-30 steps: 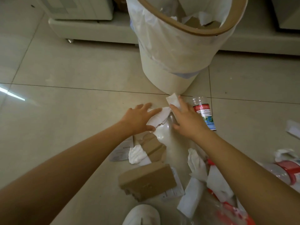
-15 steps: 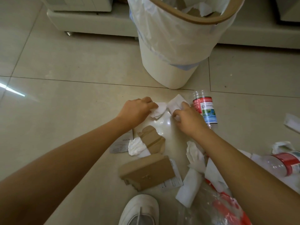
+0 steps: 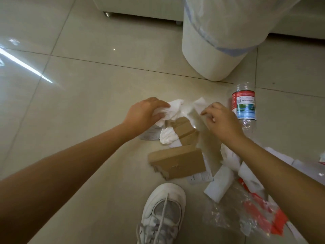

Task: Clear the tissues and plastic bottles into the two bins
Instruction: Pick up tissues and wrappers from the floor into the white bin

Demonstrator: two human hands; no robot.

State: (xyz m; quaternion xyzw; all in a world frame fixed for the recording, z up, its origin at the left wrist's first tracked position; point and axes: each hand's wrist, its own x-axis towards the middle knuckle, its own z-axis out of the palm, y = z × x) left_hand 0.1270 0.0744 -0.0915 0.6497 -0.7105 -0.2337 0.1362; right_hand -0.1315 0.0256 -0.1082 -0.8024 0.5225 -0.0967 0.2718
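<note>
My left hand is closed on a crumpled white tissue just above the floor. My right hand pinches a second white tissue beside it. A clear plastic bottle with a red and blue label lies on the tiles right of my right hand. More tissues lie loose: one by the cardboard, others under my right forearm. A white bin lined with a plastic bag stands behind, its rim out of view.
Brown cardboard pieces and paper slips lie in the middle of the litter. Crumpled clear-and-red plastic wrapping lies at the lower right. My white shoe is at the bottom. A low white furniture base runs along the back.
Both hands have closed on the two tissues and drawn them back from the bin. The view has tilted down, so the bin's rim has left the frame and my shoe shows.
</note>
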